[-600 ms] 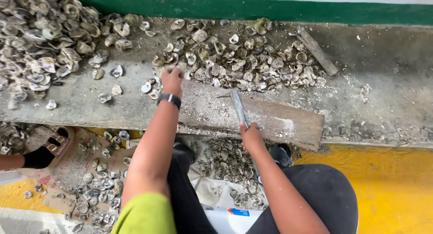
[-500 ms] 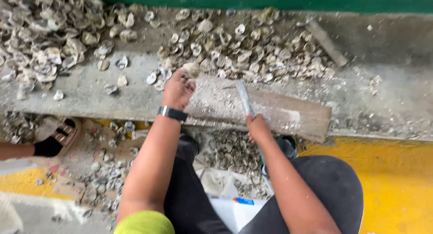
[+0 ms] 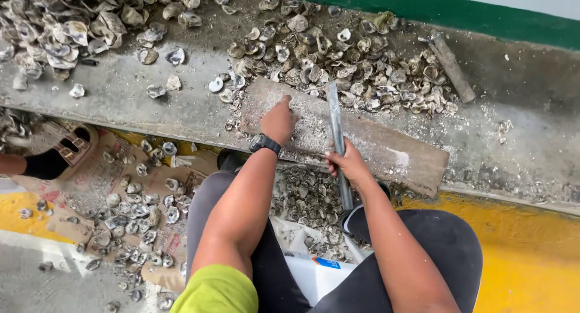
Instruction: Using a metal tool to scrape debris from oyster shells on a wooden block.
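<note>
My left hand [image 3: 279, 118], a black watch on its wrist, rests fingers-down on a worn wooden board [image 3: 386, 145] lying on a grey concrete ledge; whether it holds a shell I cannot tell. My right hand [image 3: 345, 162] grips a long grey metal bar [image 3: 336, 127] near its lower end, and the bar lies across the board pointing away from me. A heap of oyster shells [image 3: 356, 65] spreads just beyond the board.
A bigger shell heap [image 3: 66, 29] fills the far left of the ledge [image 3: 139, 102]. Empty shells on cardboard [image 3: 127, 198] litter the floor under my knees. Another metal tool [image 3: 450, 65] lies far right. Someone's foot in a sandal [image 3: 51, 159] shows at left. A green wall band [image 3: 459, 14] runs behind.
My left hand has drawn back from the loose shells at the ledge onto the board. The right hand keeps its grip on the bar, which now lies along the board.
</note>
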